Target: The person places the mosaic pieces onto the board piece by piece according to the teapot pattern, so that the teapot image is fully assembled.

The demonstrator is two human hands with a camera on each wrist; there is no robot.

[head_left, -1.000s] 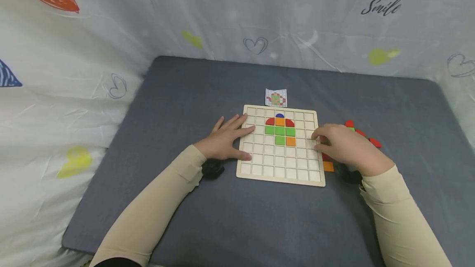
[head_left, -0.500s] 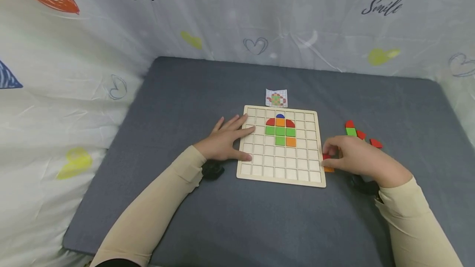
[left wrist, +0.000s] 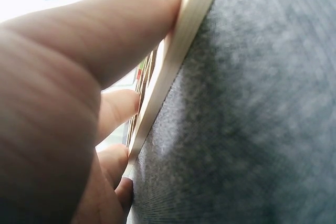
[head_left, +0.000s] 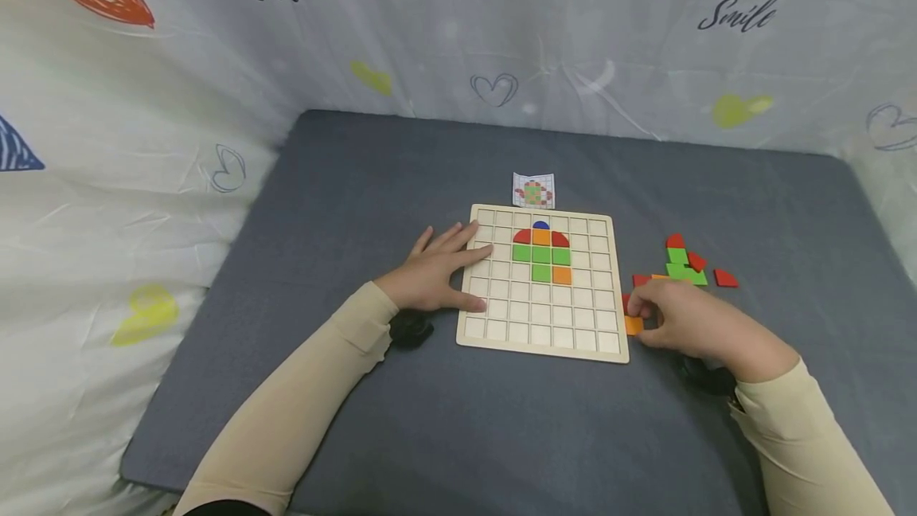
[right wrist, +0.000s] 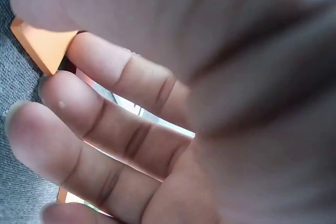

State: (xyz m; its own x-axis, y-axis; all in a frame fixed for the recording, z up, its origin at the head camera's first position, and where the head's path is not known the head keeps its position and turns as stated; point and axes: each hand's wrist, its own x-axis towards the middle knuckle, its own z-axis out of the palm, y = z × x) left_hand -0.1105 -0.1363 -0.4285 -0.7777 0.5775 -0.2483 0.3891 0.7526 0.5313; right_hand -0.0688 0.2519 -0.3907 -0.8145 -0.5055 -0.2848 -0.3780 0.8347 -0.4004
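Note:
A wooden grid board lies on the grey table. Set into its upper cells are red, orange, green and blue tiles, among them a green tile. My left hand is spread over the board's left edge, its thumb and fingers resting on the frame. Just off the board's right side, my right hand pinches an orange tile between thumb and fingertips. The right wrist view shows that orange tile with the thumb over its upper part, low against the cloth.
Beyond the right hand lie loose green tiles and red tiles, one red tile a little apart. A small printed card with a coloured pattern sits at the board's far edge. A patterned white curtain hangs behind the table.
My right hand has moved from the board's right edge down and right to the orange tile, uncovering more loose tiles. My left hand has stayed in place.

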